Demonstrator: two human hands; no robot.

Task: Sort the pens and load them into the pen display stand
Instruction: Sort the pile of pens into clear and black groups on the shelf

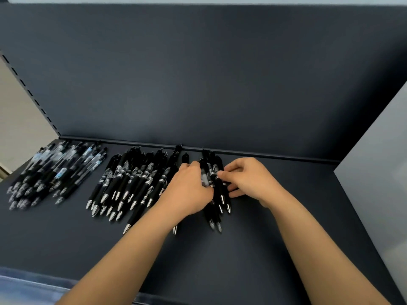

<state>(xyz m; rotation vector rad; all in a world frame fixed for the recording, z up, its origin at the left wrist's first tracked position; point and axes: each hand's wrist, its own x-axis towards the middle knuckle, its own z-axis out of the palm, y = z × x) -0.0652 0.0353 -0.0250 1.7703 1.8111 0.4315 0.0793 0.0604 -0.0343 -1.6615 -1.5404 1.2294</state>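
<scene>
1. Pens lie on the dark shelf point(286, 227) in 3 lots: left pile point(55, 172) w/ clear and blue bits, middle pile point(132, 181) of black ones w/ shiny tips, and a small bunch point(217, 188) between the hands.
2. Left hand point(189, 188): fingers bent round the left side of the small bunch, holding it.
3. Right hand point(248, 179): thumb and fingers pinch a pen near the top of that bunch.
4. I think pens are light, hard and smooth, so they roll and slip. Best to hold them round the middle, a few at a time, not by the pointy tip.
5. Pens run long-ways front to back. Tips point at the person, click ends at the back wall point(198, 84). The piles fan out a bit.
6. No pen stand in view, so prob. only sorting for now.
</scene>
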